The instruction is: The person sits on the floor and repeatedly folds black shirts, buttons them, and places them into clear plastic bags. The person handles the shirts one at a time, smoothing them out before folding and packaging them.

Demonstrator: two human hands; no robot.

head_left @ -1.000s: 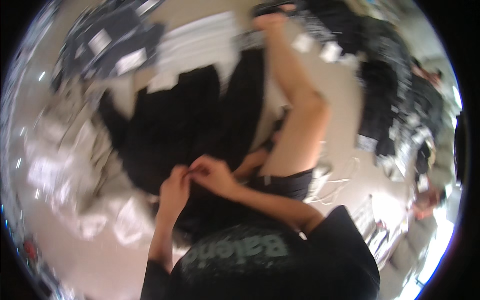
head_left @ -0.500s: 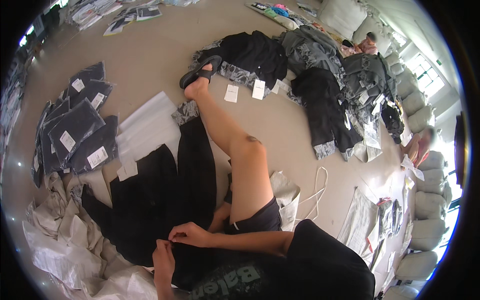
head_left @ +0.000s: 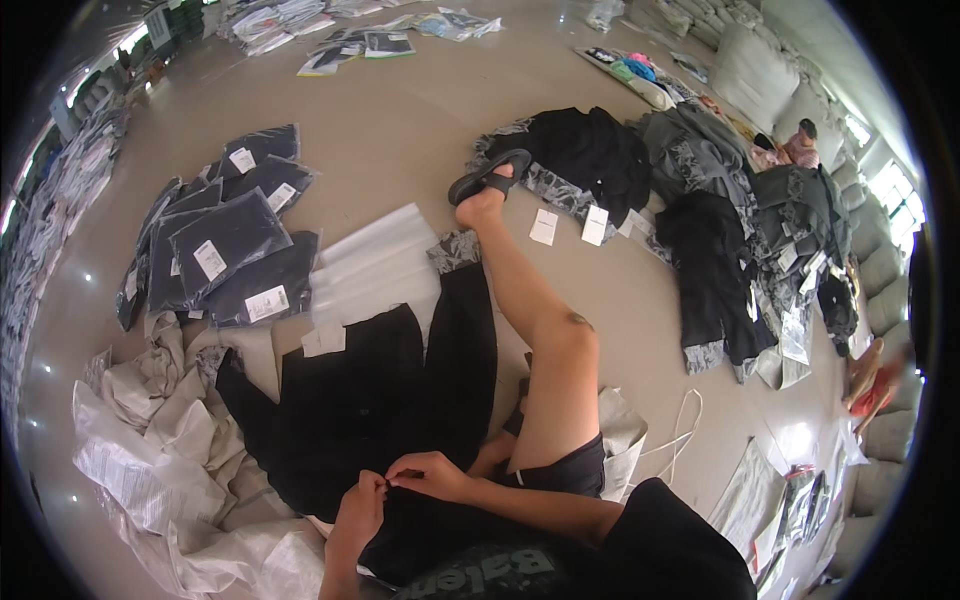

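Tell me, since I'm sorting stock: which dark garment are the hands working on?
The black garment spread flat at the person's lap; left hand and right hand pinch its near edge. The others lie bagged or heaped farther off.

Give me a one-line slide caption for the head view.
Seated on the floor, a person pinches a black garment with left hand and right hand, bagged clothes stacked nearby.

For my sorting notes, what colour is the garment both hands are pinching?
Black, plain; the garment shows best in the head view.
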